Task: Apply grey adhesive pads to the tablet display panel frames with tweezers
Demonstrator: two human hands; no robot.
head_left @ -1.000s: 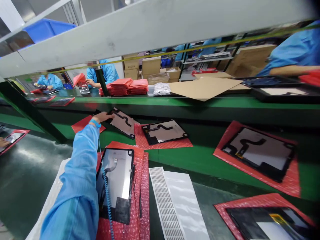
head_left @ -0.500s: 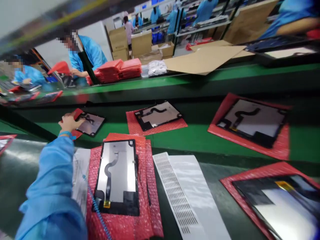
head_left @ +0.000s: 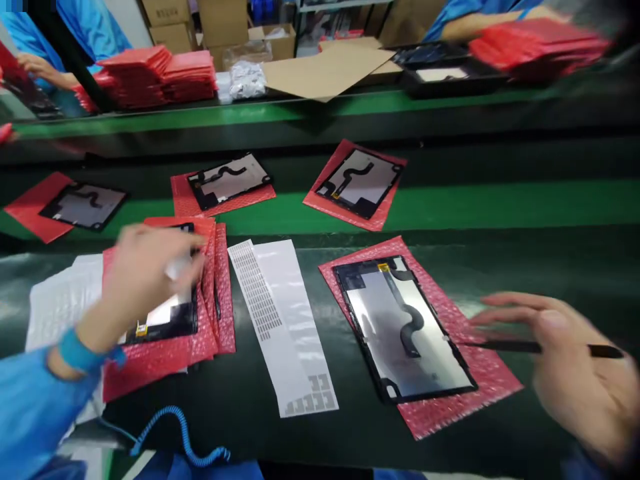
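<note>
right hand (head_left: 575, 373) holding black stylus (head_left: 510, 347), left hand (head_left: 145, 280) over stacked screens (head_left: 170, 317)

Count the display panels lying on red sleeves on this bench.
5: far-left panel, far-middle panel, far-right panel, stacked panel under the left hand, near-right panel beside the right hand. The stack may hide more.

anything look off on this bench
Nothing looks spilled or broken, as far as this view shows. The only untidy spot is the stack of red bubble bags under the left hand: its edges are fanned out rather than squared.
</note>
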